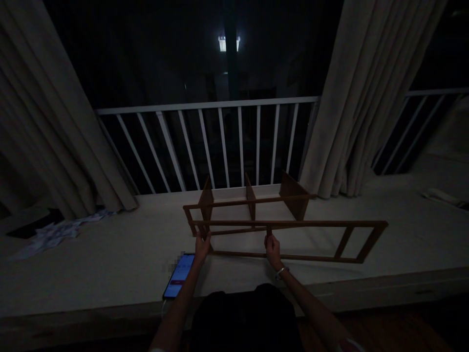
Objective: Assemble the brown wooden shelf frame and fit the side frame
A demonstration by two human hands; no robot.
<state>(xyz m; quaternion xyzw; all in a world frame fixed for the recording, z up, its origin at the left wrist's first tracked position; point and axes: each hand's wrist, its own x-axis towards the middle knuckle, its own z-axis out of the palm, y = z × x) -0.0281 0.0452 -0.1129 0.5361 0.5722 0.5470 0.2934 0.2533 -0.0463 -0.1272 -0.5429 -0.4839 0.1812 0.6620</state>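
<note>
A long brown wooden frame [345,243] with crossbars stands tilted on the pale ledge, close in front of me. My right hand [272,248] is closed around one of its middle crossbars. At the frame's left end, my left hand [202,247] grips the wood; which piece lies under its fingers is hard to tell in the dim light. Just behind is a second wooden frame [227,202], with several brown boards, among them a right-hand board [295,195], standing upright against it. Whether the two frames are joined cannot be made out.
A lit phone [179,276] with a cable lies by my left forearm on the ledge [128,259]. Crumpled papers [54,233] lie at the left. White railings [240,146] cross the dark window behind, between a left curtain [62,107] and a right curtain [351,98].
</note>
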